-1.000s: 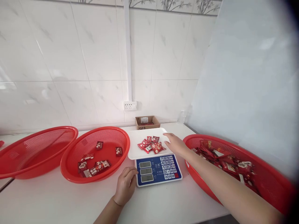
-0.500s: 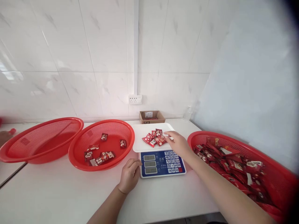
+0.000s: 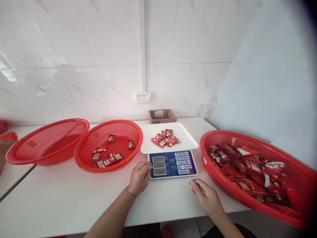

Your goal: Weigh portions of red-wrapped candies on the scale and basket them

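A digital scale with a blue keypad panel stands on the white table, and several red packets lie in a small pile on its white tray. My left hand is curled at the scale's left front edge, its fingertips beside the displays; whether it holds anything is hidden. Just in front of the scale's right corner is my right hand, fingers curled together, with nothing clearly visible in them. On the right, a large red basket holds many red packets.
A red basket left of the scale holds several small packets. Further left is another red basket. A cardboard box and a clear plastic item stand by the wall. Another person's arm shows at the far left.
My right hand has left the packets on the scale tray and come back toward the table's front edge. My left hand stays beside the scale. The view has tilted slightly down.
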{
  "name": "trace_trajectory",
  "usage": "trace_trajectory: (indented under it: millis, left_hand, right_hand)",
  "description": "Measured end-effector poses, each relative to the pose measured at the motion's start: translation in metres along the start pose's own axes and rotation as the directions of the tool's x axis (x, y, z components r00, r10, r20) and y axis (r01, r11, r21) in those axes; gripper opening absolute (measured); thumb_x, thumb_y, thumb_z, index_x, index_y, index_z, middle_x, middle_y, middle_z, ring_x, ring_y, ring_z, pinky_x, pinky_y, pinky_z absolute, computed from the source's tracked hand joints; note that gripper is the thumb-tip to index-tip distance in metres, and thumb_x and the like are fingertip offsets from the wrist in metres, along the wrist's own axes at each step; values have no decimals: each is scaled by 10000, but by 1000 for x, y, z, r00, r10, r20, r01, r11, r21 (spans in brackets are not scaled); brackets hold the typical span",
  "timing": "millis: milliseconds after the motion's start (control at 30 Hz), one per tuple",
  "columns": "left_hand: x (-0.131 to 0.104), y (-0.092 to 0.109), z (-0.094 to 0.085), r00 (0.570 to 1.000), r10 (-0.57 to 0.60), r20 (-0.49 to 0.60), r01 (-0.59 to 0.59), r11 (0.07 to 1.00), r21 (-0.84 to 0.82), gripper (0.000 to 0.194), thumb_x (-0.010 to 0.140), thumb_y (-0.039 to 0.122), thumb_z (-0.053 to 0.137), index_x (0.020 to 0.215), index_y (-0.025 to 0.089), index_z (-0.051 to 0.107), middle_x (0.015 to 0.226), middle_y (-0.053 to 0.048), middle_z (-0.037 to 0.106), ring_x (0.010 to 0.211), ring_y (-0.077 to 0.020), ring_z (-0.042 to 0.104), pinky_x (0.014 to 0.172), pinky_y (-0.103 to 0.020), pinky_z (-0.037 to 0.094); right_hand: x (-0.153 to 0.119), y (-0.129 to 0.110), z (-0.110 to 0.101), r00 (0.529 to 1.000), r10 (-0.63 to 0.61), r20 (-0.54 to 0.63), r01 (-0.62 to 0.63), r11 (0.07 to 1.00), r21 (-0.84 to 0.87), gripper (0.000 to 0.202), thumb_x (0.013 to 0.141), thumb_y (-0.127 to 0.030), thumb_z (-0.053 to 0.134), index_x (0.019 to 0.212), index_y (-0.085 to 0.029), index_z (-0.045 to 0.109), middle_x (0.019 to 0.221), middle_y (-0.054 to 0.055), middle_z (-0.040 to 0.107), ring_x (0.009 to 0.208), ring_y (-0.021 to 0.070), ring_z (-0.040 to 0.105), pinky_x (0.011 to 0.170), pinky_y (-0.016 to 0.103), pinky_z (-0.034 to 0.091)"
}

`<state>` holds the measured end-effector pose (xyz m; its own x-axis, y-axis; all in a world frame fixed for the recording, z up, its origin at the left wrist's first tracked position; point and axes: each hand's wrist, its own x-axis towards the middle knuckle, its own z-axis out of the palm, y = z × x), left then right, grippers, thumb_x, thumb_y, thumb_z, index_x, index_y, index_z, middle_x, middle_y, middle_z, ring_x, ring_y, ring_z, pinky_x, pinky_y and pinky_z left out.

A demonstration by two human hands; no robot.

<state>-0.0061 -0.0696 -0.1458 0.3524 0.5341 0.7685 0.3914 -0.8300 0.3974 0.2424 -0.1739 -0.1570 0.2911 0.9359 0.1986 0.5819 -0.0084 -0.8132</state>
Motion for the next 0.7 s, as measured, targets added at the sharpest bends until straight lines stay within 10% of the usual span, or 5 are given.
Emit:
trace_trajectory:
  millis: [433,700]
  left_hand:
    - [32,33,-14,997,74,38,-79,985,156,206,851,102,431,966,203,570,937,-69,635,865,-162,603,745,-285,503]
    - [100,93,42,905,221,363,-219,975,-45,195,884,188,439,1020,210,577,973,-58,641,923,-172,572,822,-311,479]
  right_hand:
    - [-3,11,8,997,-23,75,16,995,100,370,804,-512,436,637,-198,539,553,-18,495,530,126,477,510,207,397]
    - [-4,8,5,996,-49,70,45,997,67,304,848,-391,412,668,-194,556,642,-2,564,612,131,505,584,221,393]
